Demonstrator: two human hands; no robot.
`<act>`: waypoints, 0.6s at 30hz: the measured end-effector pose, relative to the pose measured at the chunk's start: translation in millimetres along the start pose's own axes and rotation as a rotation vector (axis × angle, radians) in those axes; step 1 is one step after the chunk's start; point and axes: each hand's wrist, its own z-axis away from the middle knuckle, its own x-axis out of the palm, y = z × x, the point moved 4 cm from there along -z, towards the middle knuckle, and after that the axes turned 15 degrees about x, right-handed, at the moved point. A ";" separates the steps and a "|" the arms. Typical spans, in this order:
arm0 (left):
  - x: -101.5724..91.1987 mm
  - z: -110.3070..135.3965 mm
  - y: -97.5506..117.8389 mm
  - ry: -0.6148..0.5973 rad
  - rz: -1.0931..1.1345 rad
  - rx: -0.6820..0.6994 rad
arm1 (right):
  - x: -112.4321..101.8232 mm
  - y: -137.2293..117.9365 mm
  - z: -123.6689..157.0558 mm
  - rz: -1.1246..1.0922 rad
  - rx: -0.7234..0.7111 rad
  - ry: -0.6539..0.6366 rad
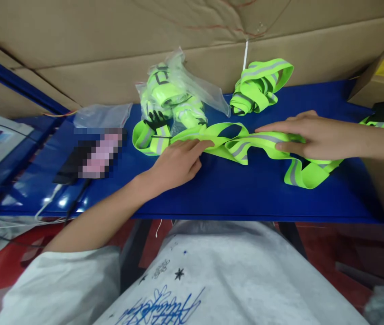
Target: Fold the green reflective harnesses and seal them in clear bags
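Observation:
A neon yellow-green reflective strap [246,146] with grey stripes lies spread across the blue table [232,194]. My left hand [176,162] rests on the strap's left part, its index finger stretched out and pressing the band flat, the other fingers curled. My right hand [305,135] lies flat on the strap's right part with fingers extended, pinning it to the table. The strap's loops curl out beyond both hands.
A clear plastic bag [175,97] holding folded neon straps sits behind my left hand. Another folded strap [259,85] lies at the back. A blurred dark item [92,155] and an empty bag [102,115] are at left. Cardboard [178,40] forms the back wall; a box [380,81] stands at right.

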 end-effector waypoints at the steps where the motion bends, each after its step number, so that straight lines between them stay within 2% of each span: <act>1: -1.4 -0.3 -2.9 0.050 0.023 -0.006 | -1.6 -1.3 1.4 0.050 -0.008 0.019; 6: -17.2 4.2 -39.9 0.311 0.093 -0.128 | -1.0 -14.7 9.4 0.065 -0.107 -0.011; 9: -28.4 12.9 -71.6 0.369 0.070 -0.264 | 3.4 -16.6 12.8 0.056 -0.134 0.008; 11: -34.2 20.4 -90.7 0.333 0.041 -0.353 | 6.6 -14.0 12.9 0.079 -0.121 0.039; 14: -39.8 32.8 -111.4 0.214 0.005 -0.486 | 11.7 -7.6 6.7 0.169 -0.080 0.085; 18: -46.0 47.1 -121.2 0.145 -0.066 -0.706 | 6.9 4.8 -3.6 0.218 -0.038 0.158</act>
